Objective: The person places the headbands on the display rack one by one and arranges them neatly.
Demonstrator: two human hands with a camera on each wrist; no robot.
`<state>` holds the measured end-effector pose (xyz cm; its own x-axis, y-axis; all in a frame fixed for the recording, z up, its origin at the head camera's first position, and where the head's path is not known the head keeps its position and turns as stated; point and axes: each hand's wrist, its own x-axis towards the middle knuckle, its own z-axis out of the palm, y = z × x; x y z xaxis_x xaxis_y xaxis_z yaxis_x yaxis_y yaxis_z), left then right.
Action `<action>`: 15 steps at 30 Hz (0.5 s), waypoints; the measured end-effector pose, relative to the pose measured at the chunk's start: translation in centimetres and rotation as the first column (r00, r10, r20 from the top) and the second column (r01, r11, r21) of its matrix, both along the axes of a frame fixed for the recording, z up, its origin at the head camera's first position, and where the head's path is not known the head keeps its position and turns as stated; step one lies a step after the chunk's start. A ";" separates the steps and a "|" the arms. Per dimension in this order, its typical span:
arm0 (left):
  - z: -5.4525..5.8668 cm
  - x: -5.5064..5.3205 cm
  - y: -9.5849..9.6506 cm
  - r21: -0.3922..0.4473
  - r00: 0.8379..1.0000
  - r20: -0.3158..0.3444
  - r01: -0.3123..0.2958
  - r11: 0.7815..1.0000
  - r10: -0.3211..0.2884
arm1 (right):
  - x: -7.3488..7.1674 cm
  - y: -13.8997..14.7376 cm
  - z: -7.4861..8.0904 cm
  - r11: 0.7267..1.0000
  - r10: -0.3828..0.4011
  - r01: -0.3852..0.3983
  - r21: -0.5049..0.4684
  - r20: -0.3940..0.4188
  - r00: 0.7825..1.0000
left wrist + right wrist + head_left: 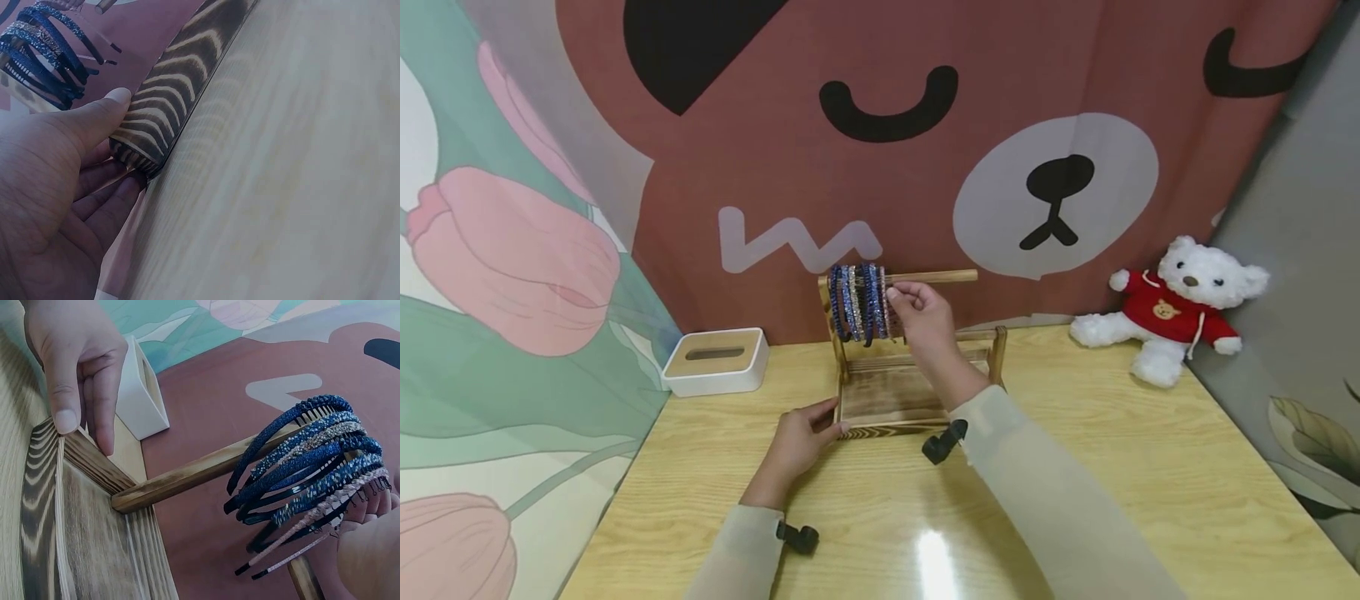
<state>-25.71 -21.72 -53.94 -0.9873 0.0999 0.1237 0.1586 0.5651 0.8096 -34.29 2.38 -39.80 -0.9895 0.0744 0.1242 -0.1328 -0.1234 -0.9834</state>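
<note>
Several glittery headbands (853, 304) in blue, dark blue and silver hang side by side on the upper bar of a wooden stand (891, 396). My right hand (928, 329) pinches the outermost one, a pink headband (315, 515), at its top on the bar; in the right wrist view the fingertips are partly hidden behind it. With thumb and fingers, my left hand (797, 442) grips the stand's front left corner. The left wrist view shows that thumb on the striped wood edge (165, 94) and the fingers around its end.
A white tissue box (722, 379) with a wooden lid sits left of the stand. To the right, a white teddy bear (1172, 308) in a red hoodie leans by the wall. The bar's free end (958, 276) points right, before a bear-print curtain (775, 150).
</note>
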 end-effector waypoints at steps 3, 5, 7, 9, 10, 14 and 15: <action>0.1 0.1 -0.2 -0.013 1.000 -0.011 -0.003 1.000 0.003 | 0.2 0.1 -0.1 1.000 0.006 -0.006 0.020 0.004 1.000; 0.1 0.2 -0.3 -0.026 1.000 -0.018 -0.003 1.000 0.002 | 0.5 0.3 -0.1 0.999 0.015 -0.015 0.034 0.011 1.000; 0.0 0.2 -0.3 -0.035 1.000 -0.021 -0.005 0.999 0.004 | 1.0 0.7 -0.1 0.998 0.018 -0.019 0.057 0.015 1.000; 0.0 0.2 -0.3 -0.034 1.000 -0.016 -0.003 0.999 0.002 | 1.4 1.3 -0.3 0.995 0.013 -0.014 0.094 0.008 1.000; 0.0 0.2 -0.3 -0.031 1.000 -0.013 -0.001 1.000 0.001 | 1.7 1.6 -0.4 0.994 0.009 -0.009 0.109 0.001 1.000; -0.1 0.0 -0.3 -0.027 1.000 -0.010 0.007 1.000 -0.007 | 3.0 3.8 -1.4 0.978 -0.002 0.016 0.210 -0.064 0.998; -0.1 0.0 -0.4 -0.030 1.000 -0.010 0.007 1.000 -0.007 | 3.4 4.5 -1.7 0.972 0.000 0.019 0.235 -0.083 0.997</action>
<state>-25.69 -22.13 -54.04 -0.9853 0.1107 0.1305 0.1707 0.5877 0.7909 -30.87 6.85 -41.50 -0.9747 0.0426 0.2195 -0.2137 0.1123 -0.9704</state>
